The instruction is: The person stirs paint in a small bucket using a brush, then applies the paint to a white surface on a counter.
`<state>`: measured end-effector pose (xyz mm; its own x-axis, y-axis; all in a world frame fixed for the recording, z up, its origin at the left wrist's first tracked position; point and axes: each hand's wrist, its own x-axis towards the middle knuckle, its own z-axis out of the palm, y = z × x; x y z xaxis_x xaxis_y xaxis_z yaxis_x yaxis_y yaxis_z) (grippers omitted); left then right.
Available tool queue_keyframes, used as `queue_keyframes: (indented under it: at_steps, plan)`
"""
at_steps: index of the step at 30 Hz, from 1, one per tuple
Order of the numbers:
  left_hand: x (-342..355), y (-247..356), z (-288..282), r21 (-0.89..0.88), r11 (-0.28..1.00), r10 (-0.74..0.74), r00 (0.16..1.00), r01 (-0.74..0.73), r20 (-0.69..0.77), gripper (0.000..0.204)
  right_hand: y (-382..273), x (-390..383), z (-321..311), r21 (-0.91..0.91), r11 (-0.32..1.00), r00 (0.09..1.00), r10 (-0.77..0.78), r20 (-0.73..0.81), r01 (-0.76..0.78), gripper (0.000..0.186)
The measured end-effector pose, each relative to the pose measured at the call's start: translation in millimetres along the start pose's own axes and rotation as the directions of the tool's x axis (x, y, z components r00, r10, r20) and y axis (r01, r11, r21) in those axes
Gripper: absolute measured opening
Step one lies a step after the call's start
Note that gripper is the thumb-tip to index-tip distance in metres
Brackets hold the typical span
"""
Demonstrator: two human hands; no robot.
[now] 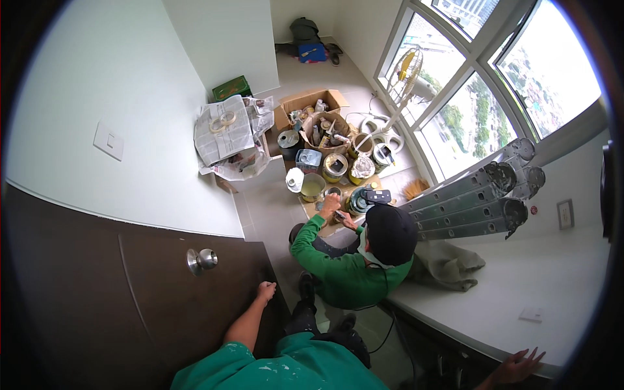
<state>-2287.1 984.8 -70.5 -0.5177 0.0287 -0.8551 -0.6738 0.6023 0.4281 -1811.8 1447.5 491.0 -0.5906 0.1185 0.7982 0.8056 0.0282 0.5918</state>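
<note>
One hand, my left [267, 290], curled closed by the brown door [188, 305]. My right hand [519, 366] spread wide near a white surface [494, 302].

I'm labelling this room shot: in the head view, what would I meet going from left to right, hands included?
White rectangular wall switch, round silver metal doorknob, wearer's bare left hand, co-worker's long-sleeved green shirt, crumpled grey-green cloth, wearer's bare right hand.
</note>
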Motion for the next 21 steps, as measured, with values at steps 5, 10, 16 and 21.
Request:
queue_keyframes:
  at_steps: [5, 10, 16, 21]
  plan:
    - [3.5, -6.2, -1.2, -0.039, 0.999, 0.034, 0.999, -0.034, 0.018, 0.024, 12.9, -5.7, 1.7, -0.009, 1.0, 0.992, 0.015, 0.125, -0.013, 0.029]
    - [8.9, -9.3, -1.4, -0.063, 0.998, 0.014, 1.0, -0.012, 0.028, 0.023, 13.8, -9.3, 1.5, -0.003, 1.0, 0.987, 0.026, 0.156, -0.026, 0.028]
    - [12.3, -10.8, -1.9, -0.075, 0.997, -0.014, 0.999, 0.017, 0.045, 0.023, 25.5, -17.2, 6.4, 0.005, 0.996, 0.971, 0.081, 0.224, -0.084, 0.028]
    - [13.0, -12.4, -2.4, -0.04, 0.998, -0.05, 0.998, 0.051, 0.045, 0.023, 30.6, -19.4, 7.3, -0.088, 0.996, 0.968, 0.051, 0.245, -0.031, 0.026]
